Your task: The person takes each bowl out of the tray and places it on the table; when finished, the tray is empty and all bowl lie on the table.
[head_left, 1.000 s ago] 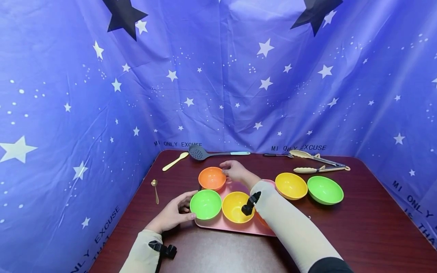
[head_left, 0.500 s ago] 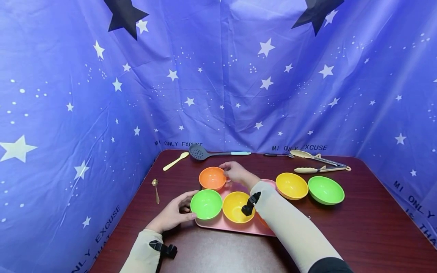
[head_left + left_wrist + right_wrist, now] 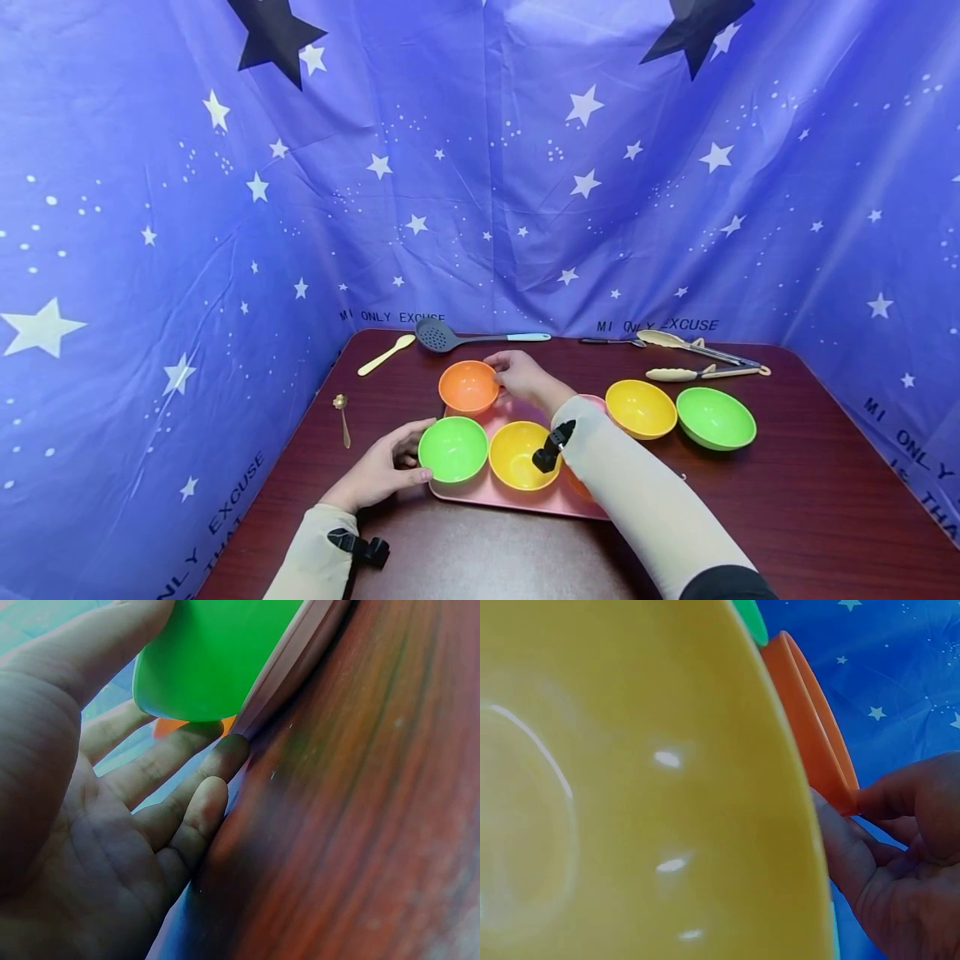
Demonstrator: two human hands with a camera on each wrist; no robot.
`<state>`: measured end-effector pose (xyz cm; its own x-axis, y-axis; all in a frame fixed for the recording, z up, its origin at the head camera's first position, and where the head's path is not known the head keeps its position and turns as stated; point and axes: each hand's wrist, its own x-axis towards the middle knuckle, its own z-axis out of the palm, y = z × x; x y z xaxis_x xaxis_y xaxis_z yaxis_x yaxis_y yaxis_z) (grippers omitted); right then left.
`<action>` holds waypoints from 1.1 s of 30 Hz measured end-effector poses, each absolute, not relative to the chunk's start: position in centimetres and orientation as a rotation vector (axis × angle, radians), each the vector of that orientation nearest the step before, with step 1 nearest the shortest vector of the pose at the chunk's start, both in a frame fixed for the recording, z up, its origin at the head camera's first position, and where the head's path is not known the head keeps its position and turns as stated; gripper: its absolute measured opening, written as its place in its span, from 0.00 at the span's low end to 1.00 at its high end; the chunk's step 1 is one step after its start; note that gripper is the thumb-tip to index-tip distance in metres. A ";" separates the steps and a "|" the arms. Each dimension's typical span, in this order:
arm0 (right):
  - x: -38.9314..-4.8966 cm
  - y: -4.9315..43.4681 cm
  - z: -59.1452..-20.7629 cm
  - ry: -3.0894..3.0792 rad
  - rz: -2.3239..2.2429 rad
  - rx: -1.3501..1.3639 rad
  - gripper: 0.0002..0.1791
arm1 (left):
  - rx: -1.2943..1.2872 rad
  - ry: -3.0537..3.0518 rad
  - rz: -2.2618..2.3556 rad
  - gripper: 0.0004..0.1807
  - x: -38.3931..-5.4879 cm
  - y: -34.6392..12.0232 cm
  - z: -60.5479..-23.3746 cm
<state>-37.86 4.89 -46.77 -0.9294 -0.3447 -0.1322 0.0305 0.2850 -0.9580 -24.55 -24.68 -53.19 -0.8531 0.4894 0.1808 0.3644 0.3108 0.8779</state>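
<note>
My right hand (image 3: 527, 379) pinches the right rim of an orange bowl (image 3: 468, 387) beyond the pink tray's far left corner. In the right wrist view, thumb and fingers meet on that orange bowl (image 3: 810, 720), partly behind a yellow bowl (image 3: 667, 825). With thumb and fingers spread around its left side, my left hand (image 3: 381, 468) holds a green bowl (image 3: 453, 450) at the left end of the pink tray (image 3: 517, 497). The left wrist view shows the fingertips close under the green bowl (image 3: 217, 660), beside the tray edge.
Another orange bowl on the tray is mostly hidden by my right forearm. To the right stand a yellow bowl (image 3: 640, 409) and a green bowl (image 3: 715, 418). A skimmer (image 3: 442, 336), tongs (image 3: 705, 358), a cream spreader (image 3: 385, 356) and a small gold spoon (image 3: 341, 417) lie around.
The orange bowl in my right hand has risen slightly, away from the green bowl, and the right hand has shifted with it. The left hand and the green bowl have stayed put.
</note>
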 end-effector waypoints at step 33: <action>-34.1 10.0 -38.6 2.203 -1.892 -0.468 0.24 | 0.821 2.445 1.591 0.43 -24.5 -24.6 -53.1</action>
